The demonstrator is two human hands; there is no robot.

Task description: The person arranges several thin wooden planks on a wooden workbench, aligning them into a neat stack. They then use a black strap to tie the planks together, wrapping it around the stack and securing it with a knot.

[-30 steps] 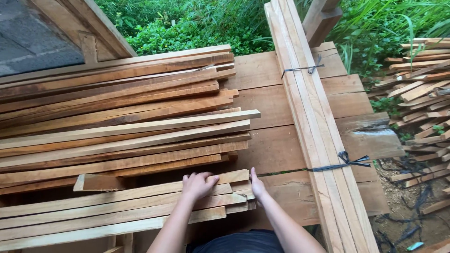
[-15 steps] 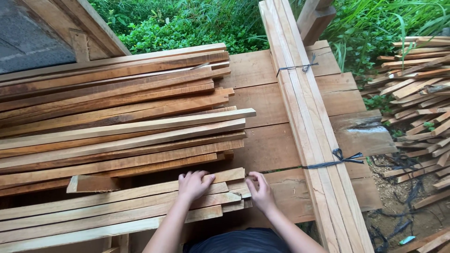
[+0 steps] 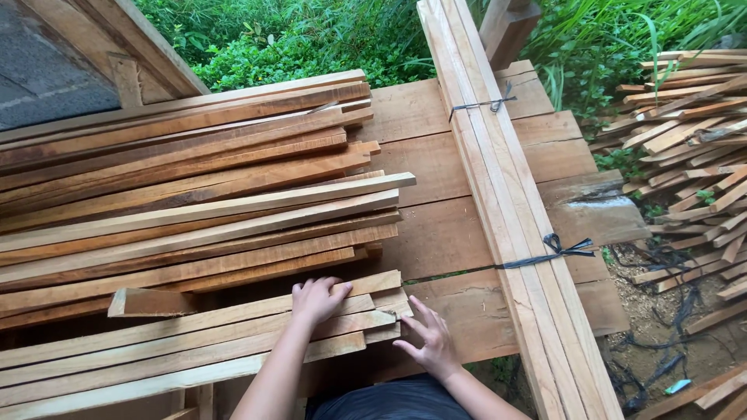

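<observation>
My left hand (image 3: 315, 299) lies palm down on top of a low stack of pale wooden slats (image 3: 194, 342), fingers spread near the stack's right end. My right hand (image 3: 428, 338) is beside that end, fingers apart, fingertips touching the slats' cut ends. Behind this stack lies a larger heap of reddish and pale slats (image 3: 194, 194) running left to right.
All rests on a platform of wide planks (image 3: 451, 210). A long bundle of slats tied with black cord (image 3: 513, 210) runs away from me on the right. More loose slats (image 3: 692, 155) lie on the ground far right, with green plants (image 3: 311, 39) beyond.
The view has shifted slightly. My right hand has slid from the stack's top to its cut ends with fingers spread wider; my left hand stays on the slats.
</observation>
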